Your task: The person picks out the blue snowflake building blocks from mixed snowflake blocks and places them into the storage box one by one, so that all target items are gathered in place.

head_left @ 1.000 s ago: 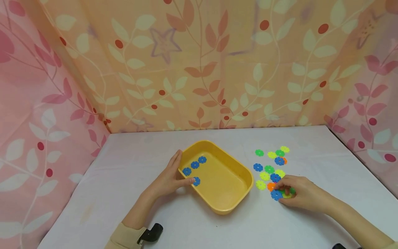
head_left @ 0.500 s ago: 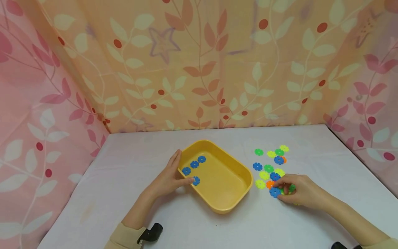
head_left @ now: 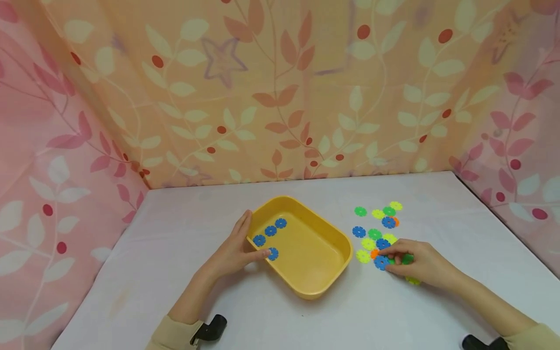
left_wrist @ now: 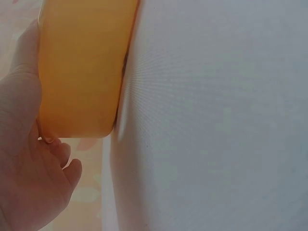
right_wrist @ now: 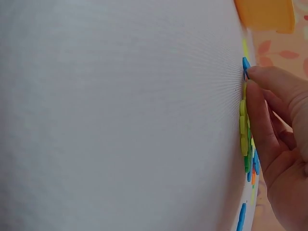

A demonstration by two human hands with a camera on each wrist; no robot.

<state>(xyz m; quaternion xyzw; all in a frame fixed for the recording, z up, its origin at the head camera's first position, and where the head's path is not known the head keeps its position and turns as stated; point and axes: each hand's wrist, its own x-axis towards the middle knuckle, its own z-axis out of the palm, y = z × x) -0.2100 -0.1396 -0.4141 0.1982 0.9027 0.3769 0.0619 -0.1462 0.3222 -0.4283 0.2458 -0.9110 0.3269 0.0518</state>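
I am in a makeshift, curtained-off corner; whether a home, a lab or a studio lies around it, I cannot tell. Well beyond the fingers of my left hand and my right hand hangs a yellow-orange backdrop, patterned all over with pale leaves, thin stems and red dots. Off to the left of my left fingers rises a pink leaf-print side cloth, and off to the right of my right fingers, a second pink panel. Beneath them all spreads a white-covered table, its far edge running along the foot of the backdrop.
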